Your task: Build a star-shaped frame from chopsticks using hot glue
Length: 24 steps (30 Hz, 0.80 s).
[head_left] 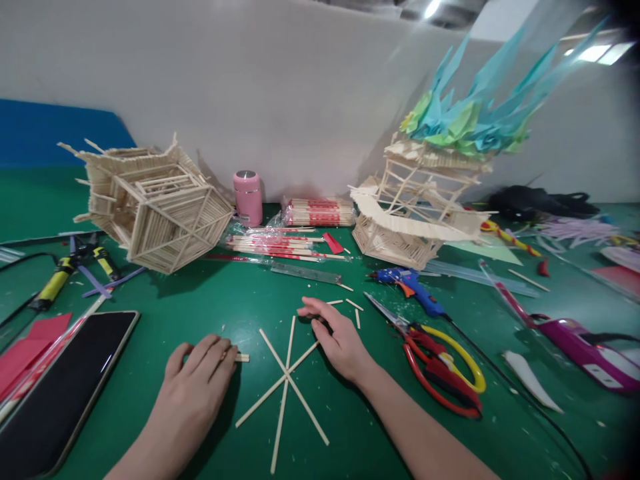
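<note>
On the green table [200,300] lies a six-armed star of thin wooden sticks [287,373], crossed at the middle. To its left my left hand [203,373] rests palm down, fingers curled over short wooden sticks [243,358] whose ends poke out at the fingertips. My right hand [337,337] lies at the star's upper right arm, which runs up to it. Its thumb and fingers are loosely curved and apart, with nothing seen between them. Small cut stick pieces [357,318] lie just beyond this hand.
Scissors [420,353] and a blue glue gun [410,287] lie at right. Behind stand two stick-built models [175,220], [425,200], a pink flask [248,199] and bagged sticks [320,212]. A phone [70,393] and yellow-handled pliers [55,283] lie left.
</note>
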Each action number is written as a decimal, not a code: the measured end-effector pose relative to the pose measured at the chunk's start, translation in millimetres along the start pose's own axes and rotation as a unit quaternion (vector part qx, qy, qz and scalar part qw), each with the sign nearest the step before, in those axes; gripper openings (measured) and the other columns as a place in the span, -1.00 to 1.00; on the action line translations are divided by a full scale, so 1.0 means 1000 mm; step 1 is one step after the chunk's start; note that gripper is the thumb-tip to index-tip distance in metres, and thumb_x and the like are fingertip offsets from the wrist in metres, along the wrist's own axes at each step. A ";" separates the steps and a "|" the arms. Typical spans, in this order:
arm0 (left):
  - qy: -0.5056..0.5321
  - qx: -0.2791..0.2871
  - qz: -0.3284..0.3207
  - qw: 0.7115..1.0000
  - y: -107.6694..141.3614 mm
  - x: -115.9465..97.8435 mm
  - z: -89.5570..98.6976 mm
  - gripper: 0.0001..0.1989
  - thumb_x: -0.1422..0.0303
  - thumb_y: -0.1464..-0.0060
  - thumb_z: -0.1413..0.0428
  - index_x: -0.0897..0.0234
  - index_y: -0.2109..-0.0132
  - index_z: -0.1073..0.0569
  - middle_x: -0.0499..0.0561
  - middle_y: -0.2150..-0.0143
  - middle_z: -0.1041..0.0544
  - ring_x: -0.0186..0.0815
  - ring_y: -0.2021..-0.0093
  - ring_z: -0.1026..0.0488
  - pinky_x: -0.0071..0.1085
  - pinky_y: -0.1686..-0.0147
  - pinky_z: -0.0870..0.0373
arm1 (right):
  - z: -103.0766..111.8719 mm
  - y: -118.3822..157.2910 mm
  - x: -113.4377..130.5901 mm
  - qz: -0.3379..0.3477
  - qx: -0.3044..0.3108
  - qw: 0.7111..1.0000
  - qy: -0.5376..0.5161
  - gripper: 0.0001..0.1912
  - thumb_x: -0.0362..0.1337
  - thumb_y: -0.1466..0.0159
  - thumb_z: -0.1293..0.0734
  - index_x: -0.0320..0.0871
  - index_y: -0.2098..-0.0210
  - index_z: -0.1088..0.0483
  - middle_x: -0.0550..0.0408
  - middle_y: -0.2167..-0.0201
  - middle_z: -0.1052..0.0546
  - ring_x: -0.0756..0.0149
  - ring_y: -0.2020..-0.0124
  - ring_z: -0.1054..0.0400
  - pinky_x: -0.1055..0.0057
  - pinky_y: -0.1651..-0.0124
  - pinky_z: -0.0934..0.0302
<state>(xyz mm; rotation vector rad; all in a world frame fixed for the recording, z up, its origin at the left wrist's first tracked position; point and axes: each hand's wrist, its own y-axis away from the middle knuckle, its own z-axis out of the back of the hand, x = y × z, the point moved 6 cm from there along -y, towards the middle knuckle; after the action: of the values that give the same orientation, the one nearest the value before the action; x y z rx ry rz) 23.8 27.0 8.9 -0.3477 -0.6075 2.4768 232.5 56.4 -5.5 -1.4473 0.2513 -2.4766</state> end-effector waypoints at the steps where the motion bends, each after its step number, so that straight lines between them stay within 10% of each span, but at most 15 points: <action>1: -0.021 0.016 -0.006 1.000 -0.001 0.005 -0.001 -0.59 0.44 -0.19 0.27 0.28 0.25 -0.49 0.10 0.23 -0.54 -0.11 0.10 -0.36 -0.15 0.08 -0.05 | 0.001 0.000 -0.001 -0.003 -0.008 1.000 -0.004 -0.62 -0.43 -0.20 -0.09 -0.09 -0.01 -0.20 0.03 0.17 -0.46 0.29 0.14 -0.33 0.24 0.07 -0.22; 12: -0.114 0.051 -0.136 0.983 -0.008 -0.001 -0.007 -0.60 0.66 -0.04 0.24 0.36 0.33 -0.48 0.11 0.36 -0.51 -0.19 0.32 -0.40 -0.15 0.18 -0.12 | 0.005 0.000 -0.006 -0.015 -0.052 0.998 -0.025 -0.69 -0.37 -0.22 -0.11 -0.13 0.04 -0.24 -0.01 0.23 -0.46 0.32 0.25 -0.37 0.31 0.16 -0.29; 24: -0.102 0.072 -0.108 0.986 -0.009 0.010 -0.008 -0.68 0.56 -0.11 0.21 0.31 0.34 -0.42 0.04 0.41 -0.45 -0.23 0.36 -0.36 -0.21 0.24 -0.15 | 0.007 0.001 -0.007 -0.008 -0.071 0.997 -0.011 -0.69 -0.37 -0.22 -0.11 -0.15 0.04 -0.23 0.00 0.25 -0.45 0.34 0.31 -0.37 0.36 0.24 -0.30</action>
<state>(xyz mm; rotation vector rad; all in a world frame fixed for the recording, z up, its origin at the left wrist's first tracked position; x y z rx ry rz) 22.7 42.2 4.7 0.0279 -0.5128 2.3445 241.6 57.8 -8.1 -1.5372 0.4199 -2.4981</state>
